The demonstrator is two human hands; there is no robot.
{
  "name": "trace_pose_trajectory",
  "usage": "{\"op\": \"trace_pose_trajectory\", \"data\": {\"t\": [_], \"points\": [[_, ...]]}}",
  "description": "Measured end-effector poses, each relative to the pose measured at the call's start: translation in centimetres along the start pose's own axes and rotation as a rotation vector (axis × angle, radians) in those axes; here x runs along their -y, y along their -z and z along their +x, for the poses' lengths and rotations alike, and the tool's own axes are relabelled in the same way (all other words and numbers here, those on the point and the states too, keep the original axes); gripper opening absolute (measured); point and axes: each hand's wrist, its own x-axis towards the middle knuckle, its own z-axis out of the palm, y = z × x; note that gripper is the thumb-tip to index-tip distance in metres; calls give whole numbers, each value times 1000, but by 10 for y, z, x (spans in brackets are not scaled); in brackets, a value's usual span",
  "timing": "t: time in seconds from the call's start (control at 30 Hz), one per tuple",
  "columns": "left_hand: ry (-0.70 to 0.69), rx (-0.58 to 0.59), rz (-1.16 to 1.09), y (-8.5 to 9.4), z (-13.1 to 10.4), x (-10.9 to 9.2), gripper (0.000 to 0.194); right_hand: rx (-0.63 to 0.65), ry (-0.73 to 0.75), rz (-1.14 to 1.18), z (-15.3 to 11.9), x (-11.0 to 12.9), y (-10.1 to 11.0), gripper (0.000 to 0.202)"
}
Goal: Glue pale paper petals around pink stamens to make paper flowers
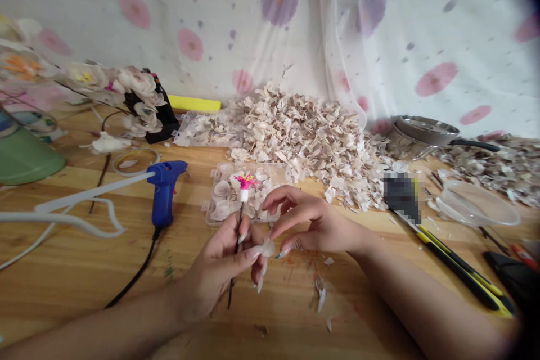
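Note:
My left hand (230, 259) is closed round a dark flower stem (236, 242), which stands nearly upright. The stem's top carries a white-wrapped collar (244, 195) and a tuft of bright pink and yellow stamens (246, 181). Between the left thumb and fingers sits a pale, translucent petal (268, 248). From the right, my right hand (310, 219) reaches in with its fingers bent and apart. Its index fingertip appears to touch the petal, while the thumb tip is close beside it. Just behind the hands, a clear compartment box (211, 215) contains more pale petals.
A blue glue gun (163, 191) with a black cord stands at left. Behind the box rises a large heap of dried petals (304, 135). At right are a black-and-yellow tool (455, 264), a clear plastic lid (476, 202) and a metal pan (426, 130). Finished flowers (141, 84) stand at back left.

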Motion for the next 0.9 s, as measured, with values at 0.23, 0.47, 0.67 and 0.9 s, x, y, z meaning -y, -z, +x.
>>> {"op": "trace_pose_trajectory", "data": {"t": [0.23,0.47,0.67,0.9], "points": [[14,-29,-9,-3,1,0,31,6,24,-45,1,4,-7,25],[54,39,37,1,1,6,23,32,-1,-12,3,7,-10,9],[74,118,104,6,1,15,23,45,-14,19,4,8,-11,9],[59,21,293,8,1,15,33,-124,-88,-32,4,12,-7,9]]}}
